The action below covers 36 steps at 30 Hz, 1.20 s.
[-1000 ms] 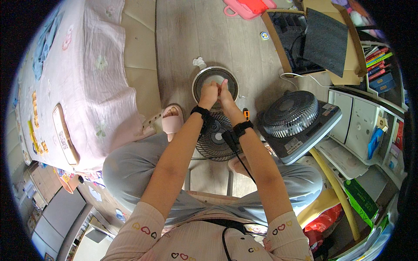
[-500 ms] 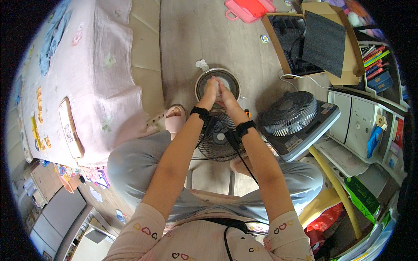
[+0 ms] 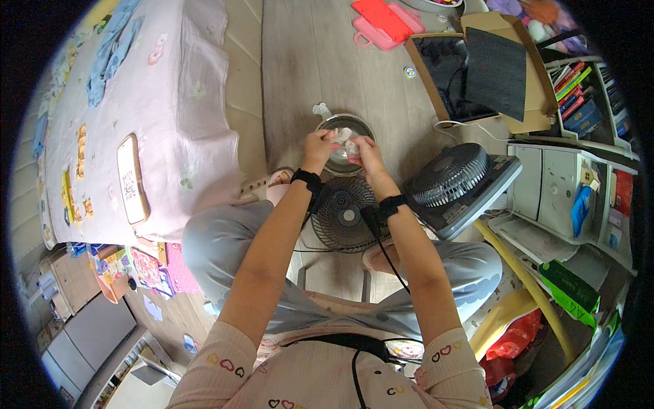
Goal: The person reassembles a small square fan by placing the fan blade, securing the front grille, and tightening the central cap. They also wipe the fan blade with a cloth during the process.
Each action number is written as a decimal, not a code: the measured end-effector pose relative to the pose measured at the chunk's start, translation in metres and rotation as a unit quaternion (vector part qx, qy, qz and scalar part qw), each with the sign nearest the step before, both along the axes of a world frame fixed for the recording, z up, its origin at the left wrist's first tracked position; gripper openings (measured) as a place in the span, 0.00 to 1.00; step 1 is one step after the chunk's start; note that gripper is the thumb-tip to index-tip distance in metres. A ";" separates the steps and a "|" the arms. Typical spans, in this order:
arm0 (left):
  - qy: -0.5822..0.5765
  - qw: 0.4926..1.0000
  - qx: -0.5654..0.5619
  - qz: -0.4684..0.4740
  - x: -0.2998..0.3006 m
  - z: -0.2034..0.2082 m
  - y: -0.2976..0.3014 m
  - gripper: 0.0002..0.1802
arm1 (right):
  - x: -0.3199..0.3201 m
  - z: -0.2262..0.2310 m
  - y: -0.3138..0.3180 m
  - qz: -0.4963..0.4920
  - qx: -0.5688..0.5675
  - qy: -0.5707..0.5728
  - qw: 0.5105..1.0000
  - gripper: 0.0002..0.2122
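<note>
Two hands (image 3: 317, 150) (image 3: 368, 155) have parted (one white wad (image 3: 343, 135) between).

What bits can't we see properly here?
Head view:
crumpled white wad: cloth or tissue, can't tell; left hand and right hand cover parts.
basin: some of its bottom, behind hands and wad.
pink slipper: heel behind grey trouser leg.
white tub: cut off by the top edge.

Small letters (image 3: 391, 391) on pale shirt (image 3: 317, 371)
</note>
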State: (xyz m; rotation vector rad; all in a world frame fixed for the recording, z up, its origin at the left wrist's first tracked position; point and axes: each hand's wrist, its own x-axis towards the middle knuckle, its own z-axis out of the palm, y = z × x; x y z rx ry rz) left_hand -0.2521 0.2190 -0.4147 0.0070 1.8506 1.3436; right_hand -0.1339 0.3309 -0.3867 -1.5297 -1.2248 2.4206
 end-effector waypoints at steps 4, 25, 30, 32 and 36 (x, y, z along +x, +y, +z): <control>0.226 0.970 -0.064 -0.055 -0.012 0.019 -0.012 0.15 | 0.012 0.023 0.011 -0.010 -0.032 0.022 0.999 0.14; 0.089 0.954 0.061 -0.278 -0.021 0.111 -0.009 0.37 | 0.020 0.056 0.030 0.062 0.225 0.153 0.960 0.07; 0.058 0.952 0.001 -0.301 -0.025 0.107 -0.011 0.32 | 0.018 0.079 0.027 -0.029 0.114 0.120 0.986 0.09; 0.054 0.950 -0.018 -0.306 -0.025 0.108 -0.011 0.30 | 0.017 0.086 0.027 -0.073 0.061 0.161 0.982 0.09; -0.137 0.952 0.222 -0.158 -0.020 0.111 -0.005 0.29 | 0.017 0.080 0.035 -0.107 0.104 0.113 0.982 0.08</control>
